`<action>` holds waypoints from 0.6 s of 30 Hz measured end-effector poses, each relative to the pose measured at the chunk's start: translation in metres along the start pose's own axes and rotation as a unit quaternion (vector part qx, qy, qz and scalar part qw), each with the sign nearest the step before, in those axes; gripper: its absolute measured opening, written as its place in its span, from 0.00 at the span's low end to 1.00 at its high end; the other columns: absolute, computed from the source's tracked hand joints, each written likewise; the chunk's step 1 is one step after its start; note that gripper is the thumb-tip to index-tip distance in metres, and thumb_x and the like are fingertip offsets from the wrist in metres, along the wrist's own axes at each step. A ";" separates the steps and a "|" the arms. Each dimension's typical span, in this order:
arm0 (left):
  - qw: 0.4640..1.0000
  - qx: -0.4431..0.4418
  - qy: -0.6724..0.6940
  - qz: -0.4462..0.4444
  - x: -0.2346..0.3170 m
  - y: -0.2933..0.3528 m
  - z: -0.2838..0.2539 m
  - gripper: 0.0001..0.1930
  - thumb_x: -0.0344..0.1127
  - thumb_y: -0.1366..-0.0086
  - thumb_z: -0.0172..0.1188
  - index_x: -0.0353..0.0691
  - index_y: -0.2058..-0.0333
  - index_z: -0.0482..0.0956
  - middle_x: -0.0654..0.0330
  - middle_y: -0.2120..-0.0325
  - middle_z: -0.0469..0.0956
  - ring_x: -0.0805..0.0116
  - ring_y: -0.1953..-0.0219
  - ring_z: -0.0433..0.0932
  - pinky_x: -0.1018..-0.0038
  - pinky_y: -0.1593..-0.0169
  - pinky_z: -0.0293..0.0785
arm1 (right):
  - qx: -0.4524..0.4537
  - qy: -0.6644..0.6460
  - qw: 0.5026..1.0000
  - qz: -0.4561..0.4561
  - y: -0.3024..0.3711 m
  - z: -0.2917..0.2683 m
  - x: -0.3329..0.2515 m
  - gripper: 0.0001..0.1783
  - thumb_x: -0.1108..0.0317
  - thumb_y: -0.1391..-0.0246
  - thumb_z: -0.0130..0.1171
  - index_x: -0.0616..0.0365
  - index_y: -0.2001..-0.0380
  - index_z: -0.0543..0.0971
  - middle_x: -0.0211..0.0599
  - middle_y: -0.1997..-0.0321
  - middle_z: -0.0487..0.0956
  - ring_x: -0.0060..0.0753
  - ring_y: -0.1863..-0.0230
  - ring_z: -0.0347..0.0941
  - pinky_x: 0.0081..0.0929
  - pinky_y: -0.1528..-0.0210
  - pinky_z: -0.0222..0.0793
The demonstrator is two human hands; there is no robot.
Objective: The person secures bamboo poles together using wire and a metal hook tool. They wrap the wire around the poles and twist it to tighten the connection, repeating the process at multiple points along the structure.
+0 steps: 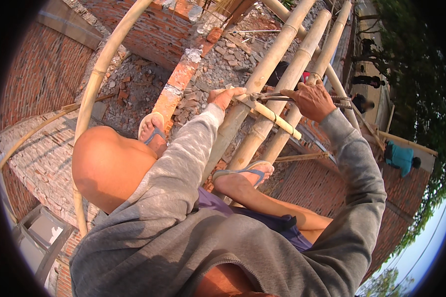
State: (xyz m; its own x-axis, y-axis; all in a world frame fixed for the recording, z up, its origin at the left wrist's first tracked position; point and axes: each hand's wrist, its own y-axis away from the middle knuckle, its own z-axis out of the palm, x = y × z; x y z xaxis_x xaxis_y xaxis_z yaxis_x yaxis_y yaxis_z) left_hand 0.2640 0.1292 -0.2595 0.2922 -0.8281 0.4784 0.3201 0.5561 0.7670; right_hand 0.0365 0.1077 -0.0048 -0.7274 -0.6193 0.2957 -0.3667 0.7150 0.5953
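1. Wire (275, 97), thin and dark, runs taut between the two hands across the bamboo poles (262, 114), lying over a short bamboo crosspiece (272, 116) at the joint.
2. Left hand (226, 96), coming out of a grey sleeve, has its fingers curled shut around the near end of the wire and the end of the crosspiece, resting against the leftmost upright pole.
3. Right hand (310, 100) sits on the other side of the poles, knuckles up, fingers folded tight over the far end of the wire; what the fingertips do underneath cannot be seen.
4. Beyond the right hand the wire goes on a little way past another pole (332, 49).
5. Below the hands, toward the body, a foot in a blue-strapped sandal (245, 174) presses on the poles; the other foot, in a pale sandal (152, 131), is left of the left hand, resting on the top of a brick wall (176, 84).
6. A curved bamboo pole (96, 79) arcs past well left of the left hand.
7. Far beneath the hands lies brick rubble (223, 59), ringed by brick walls.
8. Well right of the right hand and lower down, a person in a teal top (400, 157) stands by a wall.
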 end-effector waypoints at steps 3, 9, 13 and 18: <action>1.000 -0.020 -0.001 0.014 0.007 0.009 -0.001 0.24 0.46 0.47 0.83 0.36 0.57 0.90 0.55 0.59 0.89 0.63 0.61 0.87 0.66 0.50 0.84 | 0.026 0.001 1.000 0.007 0.004 0.006 -0.003 0.29 0.70 0.29 0.53 0.29 0.30 0.79 0.39 0.64 0.80 0.42 0.61 0.82 0.48 0.51 0.75; 0.993 -0.094 -0.066 0.041 0.007 0.009 -0.013 0.27 0.45 0.46 0.83 0.37 0.51 0.88 0.57 0.56 0.88 0.66 0.54 0.87 0.67 0.44 0.82 | -0.018 -0.283 0.958 0.046 0.013 0.054 0.010 0.23 0.60 0.25 0.54 0.41 0.30 0.79 0.44 0.66 0.79 0.48 0.64 0.80 0.48 0.59 0.75; 0.971 -0.233 0.007 0.046 0.001 0.003 -0.045 0.30 0.41 0.38 0.76 0.35 0.40 0.81 0.55 0.48 0.84 0.61 0.46 0.84 0.61 0.40 0.81 | 0.029 -0.421 0.896 0.138 0.018 0.105 0.013 0.29 0.60 0.29 0.59 0.38 0.26 0.74 0.55 0.59 0.83 0.61 0.56 0.82 0.52 0.52 0.77; 0.958 -0.249 0.134 -0.050 0.000 -0.017 -0.066 0.28 0.34 0.33 0.60 0.32 0.35 0.76 0.49 0.42 0.80 0.54 0.39 0.80 0.52 0.34 0.78 | 0.155 -0.232 0.903 0.326 -0.011 0.173 -0.022 0.33 0.55 0.31 0.62 0.32 0.24 0.72 0.52 0.53 0.81 0.56 0.50 0.78 0.51 0.49 0.71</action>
State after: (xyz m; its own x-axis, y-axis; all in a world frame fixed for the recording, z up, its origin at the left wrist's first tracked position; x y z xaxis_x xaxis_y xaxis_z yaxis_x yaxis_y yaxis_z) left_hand 0.3176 0.1238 -0.3006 0.4372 -0.8681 0.2351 0.7287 0.4951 0.4731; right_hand -0.0434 0.1695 -0.1474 -0.9859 0.1166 0.1203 0.1340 0.9798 0.1485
